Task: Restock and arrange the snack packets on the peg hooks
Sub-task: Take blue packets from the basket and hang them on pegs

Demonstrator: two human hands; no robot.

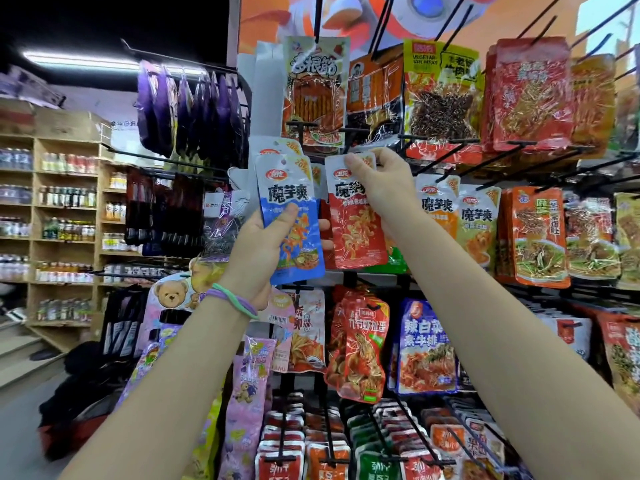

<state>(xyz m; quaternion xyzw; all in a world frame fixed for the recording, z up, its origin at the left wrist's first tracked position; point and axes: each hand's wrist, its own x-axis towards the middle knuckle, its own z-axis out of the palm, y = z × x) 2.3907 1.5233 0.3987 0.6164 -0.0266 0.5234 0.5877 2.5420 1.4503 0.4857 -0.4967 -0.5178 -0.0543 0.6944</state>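
Note:
My left hand (258,252) grips a small stack of blue and white snack packets (294,216) by their lower half, thumb across the front. Right beside them, my right hand (379,180) pinches the top edge of a red and white snack packet (355,230), held up by the tip of a black peg hook (349,131). Whether that packet hangs on a hook is hidden by my fingers. Matching orange and green packets (476,220) hang on hooks just to the right.
The black wire peg rack (353,282) is crowded with hanging snack packets above, below and to the right. Purple packets (194,109) hang on a side rack at left. Wooden shelves (62,202) with bottles stand further left. Bags lie on the floor at lower left.

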